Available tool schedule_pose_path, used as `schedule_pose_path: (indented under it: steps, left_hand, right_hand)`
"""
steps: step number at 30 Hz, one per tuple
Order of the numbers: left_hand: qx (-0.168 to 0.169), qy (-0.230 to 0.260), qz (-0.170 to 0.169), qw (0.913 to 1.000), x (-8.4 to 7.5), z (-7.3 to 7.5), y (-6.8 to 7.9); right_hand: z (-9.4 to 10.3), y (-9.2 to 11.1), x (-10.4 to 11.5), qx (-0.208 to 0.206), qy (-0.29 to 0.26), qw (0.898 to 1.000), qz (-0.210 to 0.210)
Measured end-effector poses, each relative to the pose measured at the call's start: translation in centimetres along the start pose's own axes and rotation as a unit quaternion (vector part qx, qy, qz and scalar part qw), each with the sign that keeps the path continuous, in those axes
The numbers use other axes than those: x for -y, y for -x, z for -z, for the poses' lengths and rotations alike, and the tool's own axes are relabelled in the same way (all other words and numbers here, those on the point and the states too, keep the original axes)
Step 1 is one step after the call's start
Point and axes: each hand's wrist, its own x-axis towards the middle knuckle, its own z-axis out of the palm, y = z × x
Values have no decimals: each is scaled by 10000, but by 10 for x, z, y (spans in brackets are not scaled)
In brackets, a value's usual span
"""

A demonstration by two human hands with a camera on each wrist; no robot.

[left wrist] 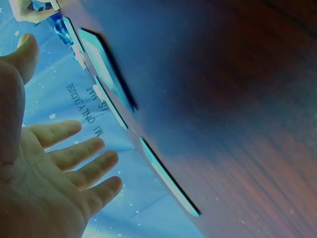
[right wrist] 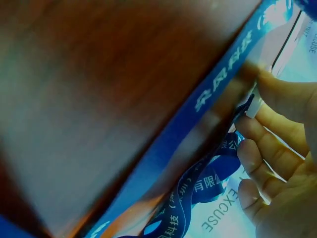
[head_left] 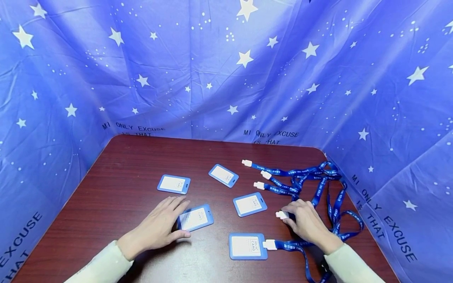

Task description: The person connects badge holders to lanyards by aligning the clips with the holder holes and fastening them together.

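Our right hand (head_left: 307, 222) pinches a white clip (head_left: 281, 215), apparently because this stiff end guides better than the soft blue straps (head_left: 319, 190) lying loose at the right. Our left hand (head_left: 159, 225), fingers outstretched, lies around the left end of a card (head_left: 197, 217), perhaps to steady it; we cannot tell whether they touch. Nearest us on the bench (head_left: 124, 169), another card (head_left: 244, 247) meets a second clip (head_left: 270, 245).

- You face a smooth, glossy, wood-grained tabletop (head_left: 134, 169).
- Your card holders (head_left: 249, 258) look like smooth plastic, their inserts (head_left: 242, 246) like paper.
- Your lanyards (head_left: 290, 245) look like cloth ribbon, their clips (head_left: 269, 245) like plastic.
- A creased cloth backdrop (head_left: 191, 78) surrounds you.
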Motion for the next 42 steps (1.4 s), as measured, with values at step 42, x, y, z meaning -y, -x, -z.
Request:
schedule_pose_path:
  steps: [42]
  left_hand:
    - [27,6,27,10000,-1,-6,-3]
  right_hand:
    - [17,-1,35,-356,-564,9974,279]
